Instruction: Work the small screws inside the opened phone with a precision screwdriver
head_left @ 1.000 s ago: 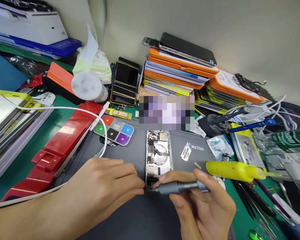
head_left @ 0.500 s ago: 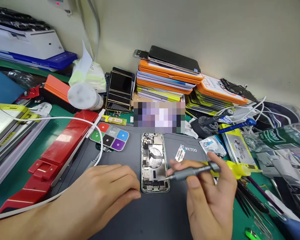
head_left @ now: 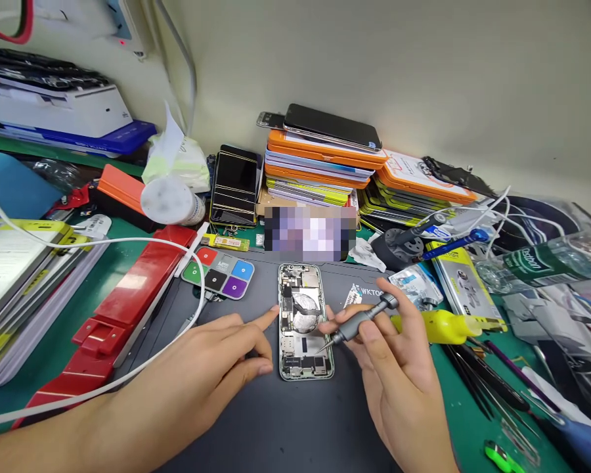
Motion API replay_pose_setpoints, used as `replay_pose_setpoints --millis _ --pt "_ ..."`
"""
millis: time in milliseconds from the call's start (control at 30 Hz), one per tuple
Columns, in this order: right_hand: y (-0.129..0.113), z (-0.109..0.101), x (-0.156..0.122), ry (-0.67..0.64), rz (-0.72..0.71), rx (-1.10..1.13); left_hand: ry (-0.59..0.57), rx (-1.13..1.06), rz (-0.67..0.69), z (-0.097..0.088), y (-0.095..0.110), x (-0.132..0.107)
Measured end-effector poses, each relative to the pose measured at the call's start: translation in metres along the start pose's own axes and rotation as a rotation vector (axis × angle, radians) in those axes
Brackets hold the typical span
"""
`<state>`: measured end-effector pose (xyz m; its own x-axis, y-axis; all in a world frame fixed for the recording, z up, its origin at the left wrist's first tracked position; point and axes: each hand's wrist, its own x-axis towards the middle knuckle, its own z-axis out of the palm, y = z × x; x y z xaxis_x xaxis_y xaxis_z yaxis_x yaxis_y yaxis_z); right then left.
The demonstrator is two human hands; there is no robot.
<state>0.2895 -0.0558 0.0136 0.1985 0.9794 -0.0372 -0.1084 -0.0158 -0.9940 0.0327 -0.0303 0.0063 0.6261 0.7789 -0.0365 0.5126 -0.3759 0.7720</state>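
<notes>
An opened phone (head_left: 305, 322) lies on the dark mat (head_left: 285, 427) over the bench (head_left: 465, 447), its inner parts bare. The hands are apart, one on each side of the phone. The left hand (head_left: 217, 361) grips nothing: its index finger reaches the phone's left edge, the other fingers loosely curled. Right of the phone, the right hand (head_left: 396, 368) pinches a screwdriver (head_left: 357, 325) between thumb and fingers (its tip is over the phone's lower half; contact cannot be told). A blade (head_left: 352, 295) lies just right of the phone, a yellow bottle (head_left: 443, 327) farther right.
</notes>
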Motion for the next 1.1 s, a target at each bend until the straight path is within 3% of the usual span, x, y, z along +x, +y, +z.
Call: replay_pose_setpoints --millis 100,200,333,500,767,1100 --pt "0.001 -0.003 0.000 0.055 -0.023 -0.009 0.003 0.000 0.009 0.000 0.005 -0.002" --pt "0.001 -0.004 0.001 0.116 -0.020 -0.019 0.015 0.078 0.103 0.003 0.009 -0.004" --pt "-0.002 -0.005 0.002 0.111 0.002 -0.020 0.045 0.123 0.192 0.008 0.014 -0.007" --pt "-0.004 -0.007 0.002 0.061 -0.007 -0.053 0.014 0.126 0.141 0.010 0.018 -0.015" --pt "-0.007 -0.011 0.006 0.063 0.029 -0.055 0.005 -0.048 0.062 0.004 0.021 -0.015" --pt "-0.007 -0.013 0.007 0.037 0.046 -0.089 -0.067 -0.064 -0.007 0.006 0.010 -0.012"
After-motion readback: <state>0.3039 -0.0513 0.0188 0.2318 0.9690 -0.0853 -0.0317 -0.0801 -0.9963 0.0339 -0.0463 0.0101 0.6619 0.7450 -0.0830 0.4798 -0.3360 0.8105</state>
